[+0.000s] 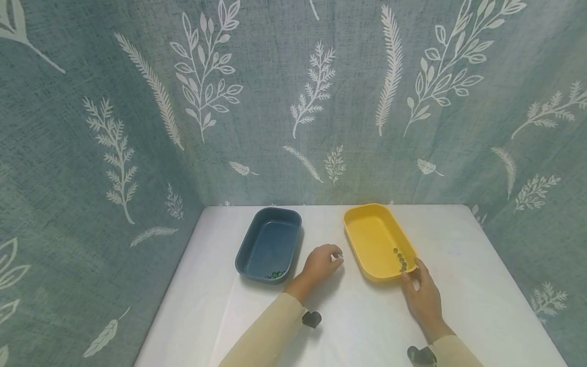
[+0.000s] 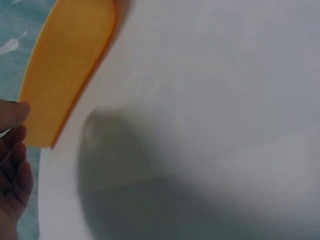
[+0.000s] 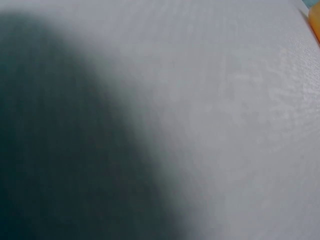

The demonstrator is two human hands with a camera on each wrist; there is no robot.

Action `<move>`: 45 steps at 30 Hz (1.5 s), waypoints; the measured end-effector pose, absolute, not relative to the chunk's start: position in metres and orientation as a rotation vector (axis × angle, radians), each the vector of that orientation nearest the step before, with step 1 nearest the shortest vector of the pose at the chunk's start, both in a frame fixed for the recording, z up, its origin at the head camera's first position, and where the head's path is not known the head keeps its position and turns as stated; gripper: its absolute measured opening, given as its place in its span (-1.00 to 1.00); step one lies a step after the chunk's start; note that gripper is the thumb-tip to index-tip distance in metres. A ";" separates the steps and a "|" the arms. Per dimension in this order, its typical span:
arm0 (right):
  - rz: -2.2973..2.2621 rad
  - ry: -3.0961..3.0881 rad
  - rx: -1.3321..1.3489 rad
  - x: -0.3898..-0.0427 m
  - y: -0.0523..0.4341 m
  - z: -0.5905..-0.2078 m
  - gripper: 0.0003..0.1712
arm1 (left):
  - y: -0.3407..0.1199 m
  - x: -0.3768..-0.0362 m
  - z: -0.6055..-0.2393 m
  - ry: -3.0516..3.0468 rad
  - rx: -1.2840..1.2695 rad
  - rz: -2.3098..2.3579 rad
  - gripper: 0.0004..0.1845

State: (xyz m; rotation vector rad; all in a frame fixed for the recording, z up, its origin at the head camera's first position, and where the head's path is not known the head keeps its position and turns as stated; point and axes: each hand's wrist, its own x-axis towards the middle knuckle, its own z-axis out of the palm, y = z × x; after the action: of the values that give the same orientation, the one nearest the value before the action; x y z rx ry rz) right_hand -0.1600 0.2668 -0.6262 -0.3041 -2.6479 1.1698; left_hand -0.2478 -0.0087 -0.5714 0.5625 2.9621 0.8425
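Note:
My left hand [image 1: 321, 265] is above the table between the two trays, thumb and fingertips curled together. They pinch a small, pale, glassy piece [image 1: 340, 256], mostly covered by the fingers. In the left wrist view, the left hand [image 2: 14, 170] shows at the left edge, before the yellow tray's outer wall [image 2: 70, 65]. My right hand [image 1: 424, 300] grips the near right corner of the yellow tray [image 1: 367, 239]. Several dark green glassy pieces [image 1: 400, 257] lie inside that corner. The right wrist view shows no hand, only the tray's edge [image 3: 315, 20] and a dark blur.
A dark blue tray [image 1: 270, 247] stands on the left of the white table [image 1: 357, 331], with several green pieces [image 1: 276, 274] at its near end. Patterned teal cloth [image 1: 275, 102] hangs behind and along both sides of the table.

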 end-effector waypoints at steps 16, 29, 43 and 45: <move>1.138 -2.640 -0.292 -0.161 0.266 -0.627 -0.26 | 0.016 -0.251 -0.568 2.968 0.676 0.773 -0.81; 1.144 -2.627 -0.277 -0.160 0.266 -0.628 -0.26 | 0.033 -0.246 -0.561 2.916 0.703 0.796 -0.81; 1.143 -2.631 -0.284 -0.161 0.267 -0.630 -0.25 | 0.038 -0.244 -0.562 2.899 0.740 0.806 -0.81; 1.141 -2.631 -0.288 -0.161 0.267 -0.631 -0.25 | 0.039 -0.243 -0.562 2.888 0.733 0.813 -0.81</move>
State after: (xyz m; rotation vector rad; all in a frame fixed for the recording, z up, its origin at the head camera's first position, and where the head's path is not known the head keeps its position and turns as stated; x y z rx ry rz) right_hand -0.1611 0.2674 -0.6306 -0.2881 -2.6313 1.1412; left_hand -0.2435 0.0393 -0.5620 0.7331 2.8880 0.8133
